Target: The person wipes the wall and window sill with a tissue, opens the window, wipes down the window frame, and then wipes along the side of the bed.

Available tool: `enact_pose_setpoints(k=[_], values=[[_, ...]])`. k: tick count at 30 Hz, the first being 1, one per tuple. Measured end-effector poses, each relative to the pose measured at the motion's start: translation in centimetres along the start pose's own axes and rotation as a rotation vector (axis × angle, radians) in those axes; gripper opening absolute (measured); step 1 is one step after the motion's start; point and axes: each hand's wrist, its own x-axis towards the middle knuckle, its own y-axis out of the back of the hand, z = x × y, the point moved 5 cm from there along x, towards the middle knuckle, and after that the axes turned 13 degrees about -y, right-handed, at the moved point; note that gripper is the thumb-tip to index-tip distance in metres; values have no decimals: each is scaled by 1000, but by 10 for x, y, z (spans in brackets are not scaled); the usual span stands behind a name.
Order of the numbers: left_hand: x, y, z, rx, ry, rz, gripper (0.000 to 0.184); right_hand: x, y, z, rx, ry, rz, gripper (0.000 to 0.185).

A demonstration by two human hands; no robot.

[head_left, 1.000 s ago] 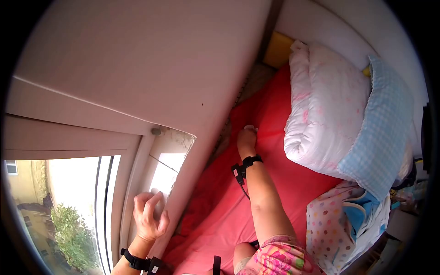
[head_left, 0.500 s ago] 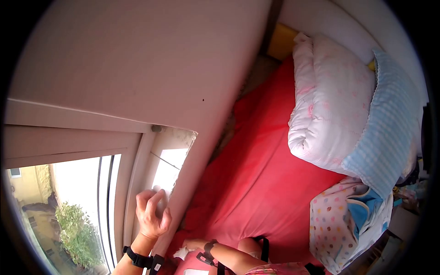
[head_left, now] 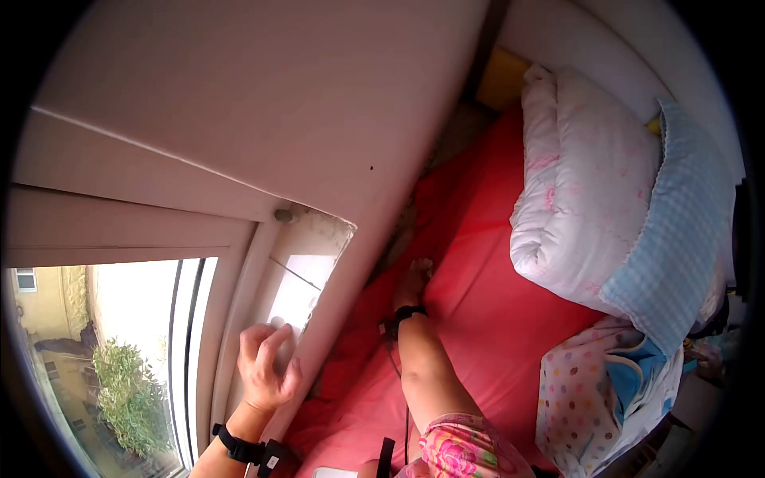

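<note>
My left hand [head_left: 267, 370] is at the window sill [head_left: 299, 279], its fingers curled around a small whitish thing that is mostly hidden. A black strap circles that wrist. Farther right, my right hand [head_left: 413, 279] reaches out low over the red sheet [head_left: 478, 263], closed, with a bit of something white showing at its fingertips. A black band with a small device and cable sits on the right wrist.
Left of the sill is a sliding window [head_left: 187, 342] with a bush outside. A folded white quilt [head_left: 586, 183] and a light blue checked pillow [head_left: 677, 231] lie on the right, above a dotted cloth [head_left: 570, 398]. A pale wall [head_left: 263, 103] rises at the upper left.
My right hand drew back toward my body with the white thing, then reached out again over the sheet. My left hand stays at the sill. The view has shifted slightly.
</note>
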Motion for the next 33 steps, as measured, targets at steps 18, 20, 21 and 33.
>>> enact_pose_setpoints(k=[18,20,21,33], values=[[-1,-1,-1,6,-4,-13,44,-43,19,-14,1523,397,144,21],[-1,-1,-1,-9,-4,2,44,-4,25,-21,960,152,590,20],[-1,-1,-2,1,-3,-6,44,9,16,-34,768,60,720,20],[-2,-1,-5,-23,-4,-16,44,-340,-185,-144,542,1089,-867,22]])
